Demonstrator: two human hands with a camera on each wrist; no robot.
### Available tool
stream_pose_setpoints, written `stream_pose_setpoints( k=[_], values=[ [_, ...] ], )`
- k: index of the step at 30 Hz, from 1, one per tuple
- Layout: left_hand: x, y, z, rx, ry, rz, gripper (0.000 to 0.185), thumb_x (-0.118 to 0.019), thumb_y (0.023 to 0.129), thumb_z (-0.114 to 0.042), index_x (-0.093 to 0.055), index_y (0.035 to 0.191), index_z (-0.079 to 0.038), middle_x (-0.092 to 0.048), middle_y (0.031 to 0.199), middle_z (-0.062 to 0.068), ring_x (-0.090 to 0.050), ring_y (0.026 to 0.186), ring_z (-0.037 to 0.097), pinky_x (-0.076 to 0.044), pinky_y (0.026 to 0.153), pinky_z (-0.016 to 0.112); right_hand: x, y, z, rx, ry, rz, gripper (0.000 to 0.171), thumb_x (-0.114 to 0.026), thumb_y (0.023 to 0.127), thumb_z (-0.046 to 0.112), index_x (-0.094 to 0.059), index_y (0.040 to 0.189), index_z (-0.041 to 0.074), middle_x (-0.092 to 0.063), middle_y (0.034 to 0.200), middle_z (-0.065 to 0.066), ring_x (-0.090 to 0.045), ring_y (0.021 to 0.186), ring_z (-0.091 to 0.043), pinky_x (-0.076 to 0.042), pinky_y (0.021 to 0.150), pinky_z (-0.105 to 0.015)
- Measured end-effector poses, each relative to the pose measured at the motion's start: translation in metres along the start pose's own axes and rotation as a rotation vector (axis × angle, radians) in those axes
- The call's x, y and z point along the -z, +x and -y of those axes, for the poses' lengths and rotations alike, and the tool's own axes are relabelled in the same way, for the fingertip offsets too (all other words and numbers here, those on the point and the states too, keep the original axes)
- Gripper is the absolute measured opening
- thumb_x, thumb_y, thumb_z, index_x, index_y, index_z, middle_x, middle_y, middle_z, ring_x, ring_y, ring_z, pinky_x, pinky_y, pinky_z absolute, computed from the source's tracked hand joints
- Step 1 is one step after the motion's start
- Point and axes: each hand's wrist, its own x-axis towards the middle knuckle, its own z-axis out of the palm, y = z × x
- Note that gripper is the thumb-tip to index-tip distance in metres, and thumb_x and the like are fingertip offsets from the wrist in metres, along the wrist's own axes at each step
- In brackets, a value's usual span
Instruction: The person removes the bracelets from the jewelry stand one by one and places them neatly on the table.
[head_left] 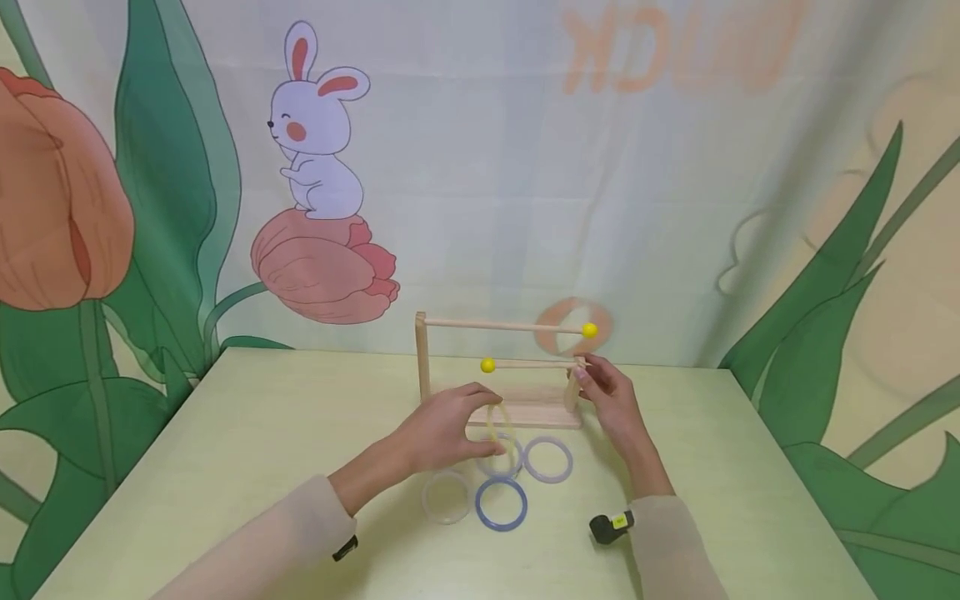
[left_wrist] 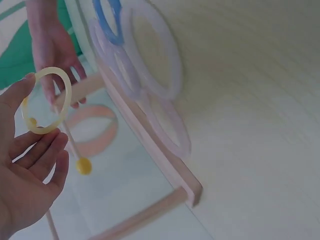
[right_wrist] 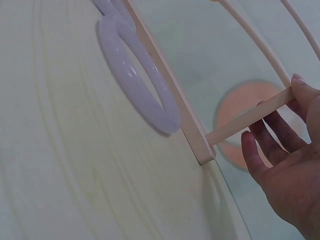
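The left hand (head_left: pixel 450 425) is pinching a pale yellow translucent plastic ring (left_wrist: pixel 46 100) in a light fingertip grip, just in front of the wooden two-rod rack (head_left: pixel 525 412) on the desk (head_left: pixel 247 433). It is best kept upright facing the yellow ball tip (head_left: pixel 488 365). The right hand (head_left: pixel 611 400) is gripping the rack's short post (right_wrist: pixel 250 117), steadying it.

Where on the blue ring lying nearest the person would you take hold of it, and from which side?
Pinch the near rim of the blue ring, coming from above on the person's side. It lies flat on the table with its near arc bare, while its far edge seems to meet the other rings and the left hand hovers there holding a yellow ring.
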Motion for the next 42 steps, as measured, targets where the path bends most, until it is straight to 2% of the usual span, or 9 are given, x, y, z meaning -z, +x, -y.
stream_pose_setpoints(
  k=[6, 9, 17, 22, 28, 30, 33, 38, 42],
  values=[
    [-0.002, -0.003, -0.023, -0.048, -0.047, 0.020, 0.066, -0.086, 0.089, -0.046, -0.066, 0.141, -0.011, -0.066, 0.140, 0.000, -0.064, 0.129, 0.021, -0.052, 0.109, 0.037, 0.000, 0.001, 0.003, 0.008, 0.010, 0.009, 0.053, -0.065, 0.107, 0.037, -0.057, 0.149, 0.006, -0.067, 0.136, -0.022, -0.061, 0.127, -0.042, -0.059, 0.099, -0.036],
    [-0.007, -0.004, -0.031, -0.065, -0.063, 0.041, 0.066, -0.085, 0.090, -0.048, -0.066, 0.142, -0.012, -0.065, 0.141, -0.002, -0.063, 0.130, 0.019, -0.051, 0.110, 0.036, -0.001, 0.003, 0.003, 0.014, 0.011, 0.011, 0.053, -0.064, 0.107, 0.036, -0.057, 0.149, 0.005, -0.066, 0.136, -0.023, -0.061, 0.127, -0.042, -0.059, 0.097, -0.033],
    [-0.033, -0.009, -0.042, -0.108, -0.087, 0.091, 0.067, -0.084, 0.090, -0.049, -0.066, 0.143, -0.012, -0.065, 0.142, -0.005, -0.062, 0.130, 0.013, -0.051, 0.109, 0.032, -0.004, 0.002, 0.003, 0.012, 0.026, 0.027, 0.053, -0.064, 0.108, 0.032, -0.055, 0.150, 0.001, -0.066, 0.135, -0.024, -0.061, 0.126, -0.041, -0.058, 0.094, -0.029],
    [-0.048, -0.007, -0.049, -0.122, -0.028, 0.092, 0.066, -0.085, 0.089, -0.050, -0.067, 0.142, -0.014, -0.066, 0.141, -0.007, -0.063, 0.129, 0.013, -0.051, 0.108, 0.031, -0.003, 0.000, 0.003, 0.008, 0.026, 0.026, 0.049, -0.063, 0.109, 0.027, -0.055, 0.150, 0.001, -0.065, 0.137, -0.024, -0.062, 0.125, -0.037, -0.058, 0.100, -0.040],
    [-0.059, -0.004, -0.057, -0.113, 0.043, 0.103, 0.065, -0.086, 0.088, -0.051, -0.069, 0.139, -0.016, -0.067, 0.141, -0.006, -0.065, 0.126, 0.014, -0.052, 0.108, 0.035, -0.001, 0.000, 0.002, -0.005, 0.030, 0.029, 0.045, -0.059, 0.111, 0.017, -0.053, 0.151, -0.002, -0.061, 0.140, -0.031, -0.066, 0.113, -0.013, -0.053, 0.106, -0.056],
    [-0.062, -0.003, -0.059, -0.116, 0.053, 0.104, 0.065, -0.087, 0.087, -0.051, -0.070, 0.139, -0.016, -0.067, 0.140, -0.006, -0.066, 0.124, 0.013, -0.053, 0.105, 0.033, 0.000, 0.000, 0.001, -0.007, 0.036, 0.027, 0.044, -0.059, 0.111, 0.015, -0.053, 0.150, -0.003, -0.060, 0.140, -0.033, -0.066, 0.110, -0.011, -0.052, 0.106, -0.058],
    [-0.067, -0.001, -0.061, -0.119, 0.062, 0.108, 0.065, -0.088, 0.085, -0.050, -0.071, 0.138, -0.016, -0.068, 0.138, -0.007, -0.067, 0.122, 0.011, -0.054, 0.103, 0.030, 0.001, 0.000, 0.000, -0.005, 0.035, 0.018, 0.044, -0.060, 0.110, 0.017, -0.055, 0.150, -0.001, -0.062, 0.139, -0.031, -0.066, 0.115, -0.019, -0.054, 0.105, -0.054],
    [-0.073, 0.001, -0.062, -0.112, 0.075, 0.117, 0.065, -0.090, 0.083, -0.050, -0.072, 0.136, -0.017, -0.069, 0.136, -0.008, -0.067, 0.121, 0.010, -0.055, 0.101, 0.028, 0.001, -0.001, 0.000, 0.006, 0.018, 0.008, 0.048, -0.062, 0.109, 0.027, -0.056, 0.149, 0.001, -0.066, 0.137, -0.025, -0.063, 0.124, -0.037, -0.059, 0.099, -0.038],
    [-0.074, 0.003, -0.063, -0.113, 0.072, 0.117, 0.064, -0.091, 0.082, -0.050, -0.073, 0.134, -0.016, -0.070, 0.135, -0.007, -0.068, 0.119, 0.011, -0.055, 0.100, 0.029, 0.001, -0.001, 0.000, 0.015, 0.019, 0.012, 0.051, -0.064, 0.108, 0.031, -0.056, 0.149, 0.002, -0.067, 0.136, -0.024, -0.062, 0.124, -0.040, -0.059, 0.097, -0.035]
  ],
)
